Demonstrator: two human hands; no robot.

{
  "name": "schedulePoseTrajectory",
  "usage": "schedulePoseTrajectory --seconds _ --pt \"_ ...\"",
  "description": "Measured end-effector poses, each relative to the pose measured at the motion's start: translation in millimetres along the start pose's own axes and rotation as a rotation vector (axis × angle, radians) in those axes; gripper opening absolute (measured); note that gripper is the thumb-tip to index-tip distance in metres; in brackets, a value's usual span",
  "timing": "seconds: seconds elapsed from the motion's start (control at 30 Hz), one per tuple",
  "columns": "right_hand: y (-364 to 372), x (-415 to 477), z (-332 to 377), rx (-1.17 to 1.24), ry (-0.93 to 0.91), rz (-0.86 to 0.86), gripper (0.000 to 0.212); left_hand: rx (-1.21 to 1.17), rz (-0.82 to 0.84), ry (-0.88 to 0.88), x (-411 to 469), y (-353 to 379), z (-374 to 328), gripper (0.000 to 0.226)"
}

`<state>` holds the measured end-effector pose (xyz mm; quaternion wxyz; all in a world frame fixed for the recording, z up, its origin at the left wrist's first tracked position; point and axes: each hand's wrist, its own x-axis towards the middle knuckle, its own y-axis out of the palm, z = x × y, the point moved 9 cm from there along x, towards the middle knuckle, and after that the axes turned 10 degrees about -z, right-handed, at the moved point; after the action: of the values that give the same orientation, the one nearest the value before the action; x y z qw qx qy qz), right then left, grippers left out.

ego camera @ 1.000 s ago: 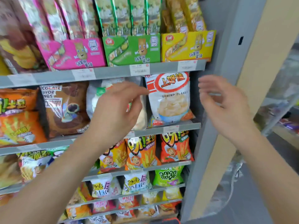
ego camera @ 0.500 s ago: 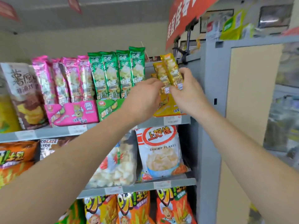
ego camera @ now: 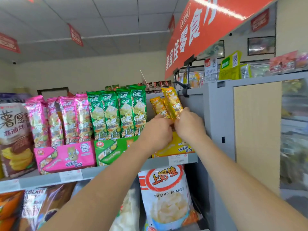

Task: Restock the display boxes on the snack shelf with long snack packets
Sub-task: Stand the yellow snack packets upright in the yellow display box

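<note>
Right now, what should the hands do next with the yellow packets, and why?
Probably ease the yellow packets straight down into the yellow display box. The left hand and right hand both grip their lower ends, and their tops lean left, while the green packets beside them stand upright in their own box.
</note>
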<state>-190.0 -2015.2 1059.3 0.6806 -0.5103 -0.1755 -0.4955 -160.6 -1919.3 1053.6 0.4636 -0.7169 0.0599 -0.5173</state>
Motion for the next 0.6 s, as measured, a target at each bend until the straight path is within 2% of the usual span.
schedulePoseTrajectory --seconds 0.13,0.27,0.33,0.4,0.47,0.5,0.57,0.6 --pt "-14 -7 -4 0.235 0.039 -0.181 0.023 -0.034 0.038 -0.013 3 0 4 0.031" --pt "-46 -23 8 0.573 -0.127 -0.392 0.041 -0.039 0.054 0.002 2 1 2 0.036" --pt "-65 -33 15 0.660 -0.216 -0.486 0.045 0.001 0.028 0.023 -2 -4 -2 0.036" --pt "-78 -43 14 0.739 -0.233 -0.543 0.048 -0.002 -0.088 0.049 -8 -18 -5 0.036" --pt "-85 -53 11 0.826 -0.187 -0.501 0.047 -0.233 -0.306 -0.001 -19 -46 -2 0.035" --pt "-86 -59 9 0.884 -0.177 -0.442 0.044 -0.475 -0.384 -0.052 -26 -58 1 0.033" --pt "-82 -76 7 1.016 -0.170 -0.250 0.037 -1.111 -0.408 -0.090 -42 -72 -1 0.030" --pt "-74 -86 4 1.079 -0.119 -0.121 0.036 -1.324 -0.389 -0.074 -49 -76 -7 0.034"
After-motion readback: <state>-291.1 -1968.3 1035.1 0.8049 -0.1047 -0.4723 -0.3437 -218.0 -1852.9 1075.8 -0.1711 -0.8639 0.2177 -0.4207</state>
